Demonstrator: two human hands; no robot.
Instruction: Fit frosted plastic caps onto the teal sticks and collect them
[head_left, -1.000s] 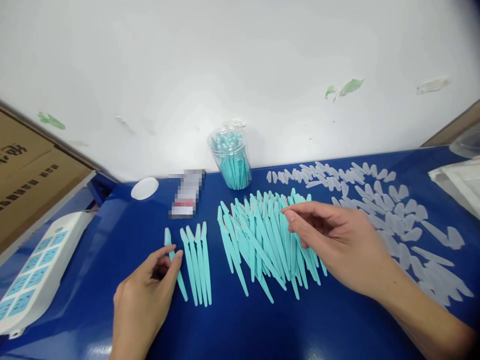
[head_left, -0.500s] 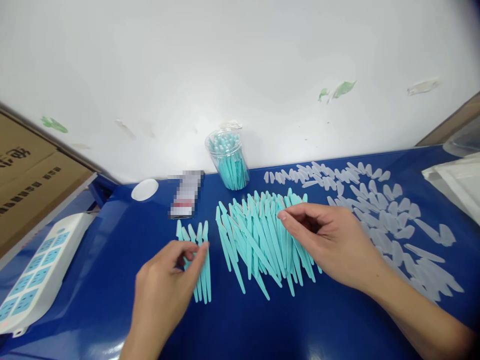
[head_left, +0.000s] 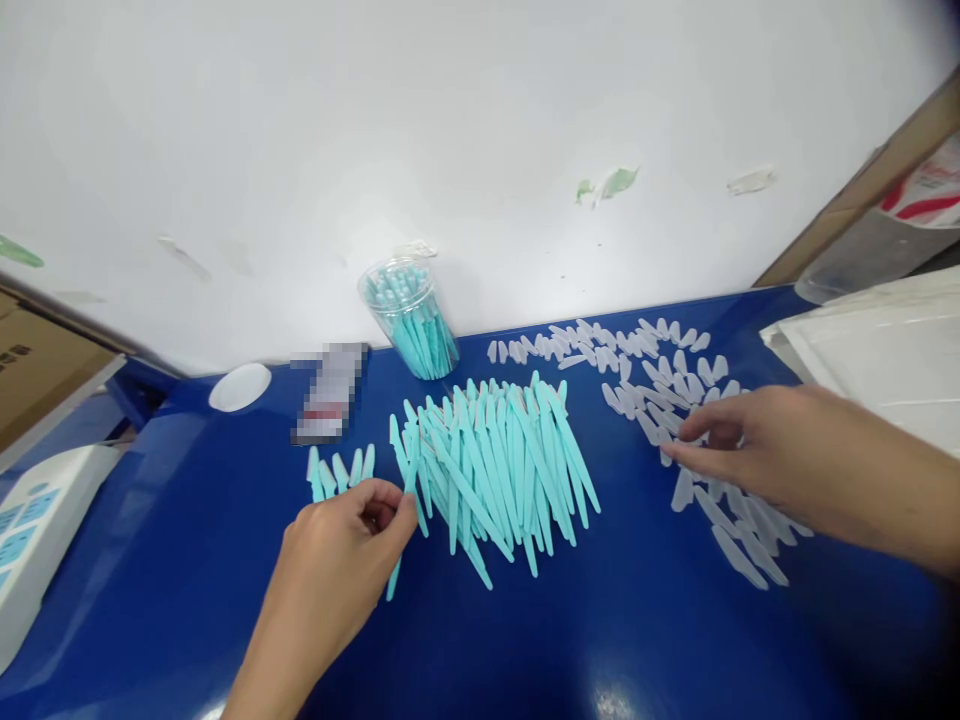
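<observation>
Left hand (head_left: 349,545) pinches a turquoise stick (head_left: 411,468) beside the pile of sticks (head_left: 487,475) mid-bench (head_left: 525,650), partly hiding a short row (head_left: 340,472). Right hand (head_left: 765,455) covers some translucent caps (head_left: 681,388) toward the right edge; whether its fingers grip one is unclear. A clear tub (head_left: 420,330) stands near the back edge.

One head camera looks forward and down, seemingly near the table (head_left: 570,640).
</observation>
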